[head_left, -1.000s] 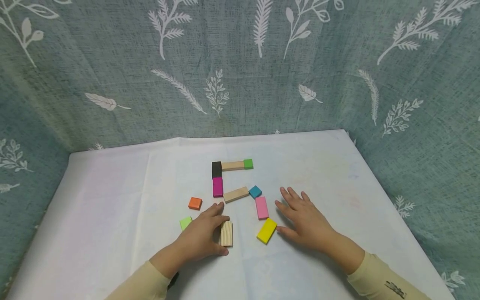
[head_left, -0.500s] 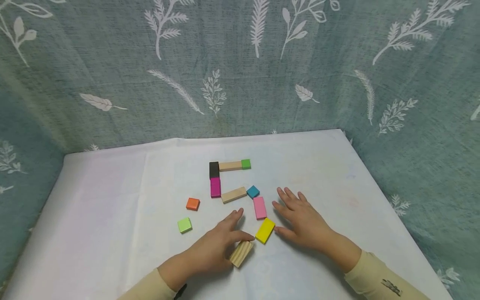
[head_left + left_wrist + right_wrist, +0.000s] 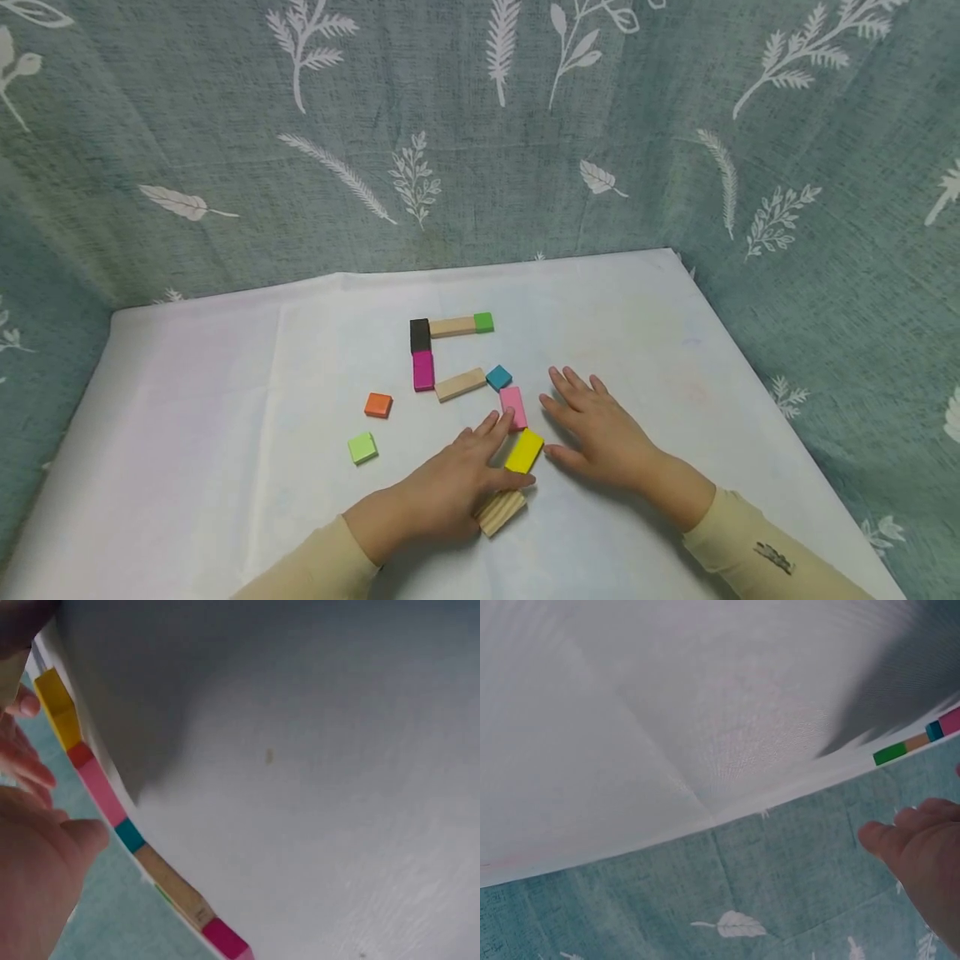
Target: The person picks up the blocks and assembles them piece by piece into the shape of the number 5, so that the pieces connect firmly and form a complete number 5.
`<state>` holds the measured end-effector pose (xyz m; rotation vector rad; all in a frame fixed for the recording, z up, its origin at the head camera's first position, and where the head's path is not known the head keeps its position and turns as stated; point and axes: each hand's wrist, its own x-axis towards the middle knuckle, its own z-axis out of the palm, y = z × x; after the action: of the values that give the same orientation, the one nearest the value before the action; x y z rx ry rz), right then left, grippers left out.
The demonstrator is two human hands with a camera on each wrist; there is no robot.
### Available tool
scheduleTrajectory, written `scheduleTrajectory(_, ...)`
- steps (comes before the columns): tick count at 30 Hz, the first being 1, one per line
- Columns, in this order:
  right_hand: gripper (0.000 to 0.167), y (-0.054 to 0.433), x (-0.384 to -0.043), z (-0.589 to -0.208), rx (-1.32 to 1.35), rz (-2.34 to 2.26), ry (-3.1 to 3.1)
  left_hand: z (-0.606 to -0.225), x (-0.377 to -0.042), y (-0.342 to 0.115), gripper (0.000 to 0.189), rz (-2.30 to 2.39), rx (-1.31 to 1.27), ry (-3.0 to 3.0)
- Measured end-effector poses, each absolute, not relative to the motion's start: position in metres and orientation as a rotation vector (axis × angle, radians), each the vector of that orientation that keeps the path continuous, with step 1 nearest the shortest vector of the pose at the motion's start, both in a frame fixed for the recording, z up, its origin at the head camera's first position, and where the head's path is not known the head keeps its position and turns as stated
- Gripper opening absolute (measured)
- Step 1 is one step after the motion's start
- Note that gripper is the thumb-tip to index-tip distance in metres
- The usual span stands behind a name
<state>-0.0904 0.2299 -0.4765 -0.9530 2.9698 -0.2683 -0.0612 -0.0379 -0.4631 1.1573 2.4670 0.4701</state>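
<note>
My left hand (image 3: 453, 483) grips a plain wooden block (image 3: 501, 512) with bold grain, one finger lying across its far side. The thumb is hidden in the head view. Just beyond that block lies a yellow block (image 3: 524, 451), its far end at a pink block (image 3: 513, 407). Another left finger reaches over the pink block; whether it touches cannot be told. With fingers spread, my right hand (image 3: 603, 437) stays beside the yellow block and holds nothing. Its thumb tip is close to the yellow block's right side.
A blue block (image 3: 499, 377), a thin wooden block (image 3: 461, 385), a magenta block (image 3: 423, 371), a black block (image 3: 420, 336), another wooden strip (image 3: 452, 327) and a green block (image 3: 483, 322) continue the bent row. Orange (image 3: 378, 406) and light-green (image 3: 363, 448) blocks lie left, apart.
My left hand has carried the grained wooden block rightward, turning it slantwise, to the near end of the yellow block. The light-green block came into full view. My right hand has hardly moved.
</note>
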Motion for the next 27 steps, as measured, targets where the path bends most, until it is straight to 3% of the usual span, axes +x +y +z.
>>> scheduleTrajectory(8,0.071,0.23,-0.092,-0.478,-0.945,-0.247,2.965,-0.466,-0.053,-0.043,0.101,0.541,1.058,2.512)
scheduleTrajectory(13,0.072,0.231,-0.091,-0.48,-0.907,-0.233,2.961,-0.471,-0.041,-0.032,0.134,0.455,0.866,2.619)
scheduleTrajectory(17,0.073,0.231,-0.089,-0.479,-0.886,-0.231,2.954,-0.476,-0.029,-0.023,0.142,0.188,0.662,2.668)
scheduleTrajectory(27,0.072,0.233,-0.09,-0.479,-0.9,-0.242,2.98,-0.479,-0.022,-0.017,0.106,-0.119,0.661,2.642)
